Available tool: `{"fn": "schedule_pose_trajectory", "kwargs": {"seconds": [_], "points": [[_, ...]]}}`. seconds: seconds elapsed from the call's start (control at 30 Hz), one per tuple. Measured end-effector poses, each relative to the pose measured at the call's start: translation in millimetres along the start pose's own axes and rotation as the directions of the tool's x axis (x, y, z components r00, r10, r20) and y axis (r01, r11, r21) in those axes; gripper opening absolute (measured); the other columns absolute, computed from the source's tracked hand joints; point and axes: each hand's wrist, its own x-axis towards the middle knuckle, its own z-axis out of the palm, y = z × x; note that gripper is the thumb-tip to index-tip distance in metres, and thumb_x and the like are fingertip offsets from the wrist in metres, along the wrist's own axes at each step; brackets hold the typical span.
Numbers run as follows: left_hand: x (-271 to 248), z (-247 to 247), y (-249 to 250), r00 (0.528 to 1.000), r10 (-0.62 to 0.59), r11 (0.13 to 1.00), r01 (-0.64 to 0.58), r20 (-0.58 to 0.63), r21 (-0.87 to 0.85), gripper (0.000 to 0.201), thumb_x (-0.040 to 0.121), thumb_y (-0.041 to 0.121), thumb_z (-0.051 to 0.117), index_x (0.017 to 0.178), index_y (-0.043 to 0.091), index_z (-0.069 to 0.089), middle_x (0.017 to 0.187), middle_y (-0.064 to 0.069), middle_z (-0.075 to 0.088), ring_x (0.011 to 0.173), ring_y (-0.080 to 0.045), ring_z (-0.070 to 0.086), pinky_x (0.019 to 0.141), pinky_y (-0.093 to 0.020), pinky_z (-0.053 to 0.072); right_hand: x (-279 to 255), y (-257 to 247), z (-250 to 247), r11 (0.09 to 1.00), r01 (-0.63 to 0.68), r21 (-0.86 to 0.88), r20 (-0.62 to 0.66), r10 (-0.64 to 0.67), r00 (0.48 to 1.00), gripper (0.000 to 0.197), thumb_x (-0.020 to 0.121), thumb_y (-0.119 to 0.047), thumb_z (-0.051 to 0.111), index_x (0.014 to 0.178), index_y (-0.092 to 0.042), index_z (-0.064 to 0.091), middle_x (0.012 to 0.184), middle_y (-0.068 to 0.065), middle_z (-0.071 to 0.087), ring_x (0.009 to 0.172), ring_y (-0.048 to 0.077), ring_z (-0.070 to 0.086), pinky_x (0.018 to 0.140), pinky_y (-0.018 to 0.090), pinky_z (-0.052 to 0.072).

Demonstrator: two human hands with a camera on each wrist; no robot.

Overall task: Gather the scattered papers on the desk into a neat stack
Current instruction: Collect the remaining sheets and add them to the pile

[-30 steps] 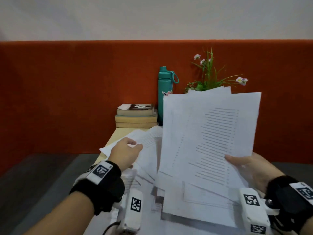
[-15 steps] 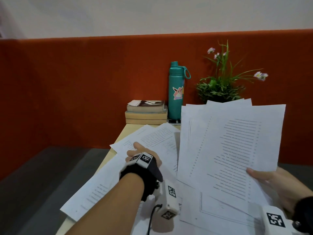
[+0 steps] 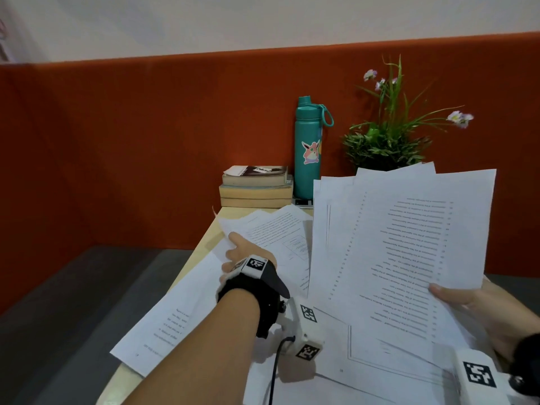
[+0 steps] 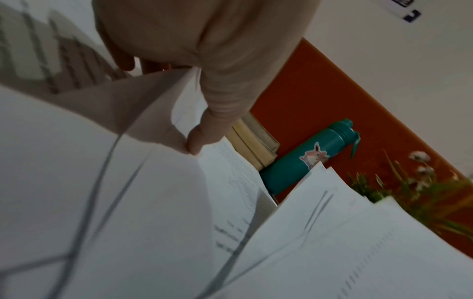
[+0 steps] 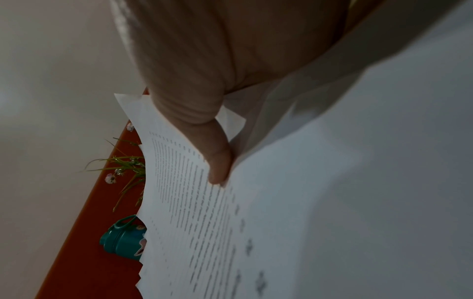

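My right hand (image 3: 467,299) holds a fanned bundle of printed sheets (image 3: 409,244) up above the desk's right side, thumb (image 5: 217,161) pressed on the top page (image 5: 194,212). More white papers (image 3: 277,235) lie scattered across the wooden desk (image 3: 204,244). My left hand (image 3: 242,252) is at the left of the desk and pinches the edge of a loose sheet (image 4: 158,113), thumb (image 4: 199,139) on top and fingers underneath. A long sheet (image 3: 175,311) hangs over the desk's left edge.
A stack of books (image 3: 255,187), a teal water bottle (image 3: 308,147) and a potted plant (image 3: 385,141) stand at the back of the desk against an orange partition (image 3: 146,141). Grey floor (image 3: 73,317) lies to the left.
My left hand has reached forward and left and taken hold of a loose sheet's edge. The bundle in my right hand has shifted right and lower in view.
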Motion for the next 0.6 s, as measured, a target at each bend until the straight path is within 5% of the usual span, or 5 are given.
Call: {"fn": "schedule_pose_trajectory", "kwargs": {"seconds": [0.17,0.3,0.47,0.53,0.6], "points": [[-4,3,2,0.983,0.123,0.975,-0.146,-0.138,-0.168,0.062,0.082,-0.003,0.053,0.136,0.013,0.026,0.122,-0.021,0.055,0.104,-0.038,0.058,0.085,-0.045,0.051,2,4,-2,0.999,0.03,-0.011,-0.004,-0.03,1.0,0.093,0.016,-0.033,0.094,0.104,-0.02,0.068,0.096,0.0,0.078,0.093,0.025,0.071,0.099,0.044,0.043],[-2,0,-5,0.965,0.102,0.921,-0.183,-0.242,-0.343,0.087,0.086,0.001,0.06,0.151,0.021,0.006,0.113,-0.019,0.063,0.087,-0.034,0.057,0.07,-0.036,0.045,-3,1,1,0.999,0.01,0.043,0.033,-0.011,0.999,0.03,0.081,0.001,0.066,0.105,-0.016,0.064,0.085,-0.004,0.079,0.072,0.013,0.076,0.077,0.036,0.048],[6,0,-14,0.971,0.087,0.961,-0.141,-0.225,-0.237,0.096,0.088,0.002,0.06,0.154,0.016,-0.008,0.102,-0.015,0.057,0.103,-0.036,0.061,0.073,-0.034,0.04,-3,-1,2,0.999,-0.037,0.025,0.015,0.037,0.999,0.048,0.066,-0.006,0.081,0.11,-0.012,0.064,0.087,-0.002,0.079,0.091,0.029,0.072,0.084,0.036,0.048],[12,2,-15,0.967,0.136,0.974,-0.171,-0.215,-0.15,0.08,0.087,0.003,0.059,0.153,0.013,0.014,0.112,-0.014,0.059,0.107,-0.035,0.06,0.077,-0.034,0.043,0,2,0,1.0,-0.026,0.011,0.013,0.026,1.0,0.068,0.043,-0.013,0.091,0.106,-0.014,0.065,0.091,0.0,0.079,0.086,0.024,0.075,0.087,0.038,0.05],[16,4,-16,0.96,0.205,0.975,-0.218,-0.192,-0.048,0.05,0.086,0.005,0.059,0.133,0.01,0.044,0.122,-0.018,0.059,0.111,-0.036,0.059,0.081,-0.036,0.047,-2,0,2,1.0,-0.008,0.022,0.062,0.007,0.998,0.035,0.071,0.002,0.073,0.1,-0.016,0.064,0.081,-0.003,0.079,0.071,0.014,0.076,0.073,0.033,0.058]]}}
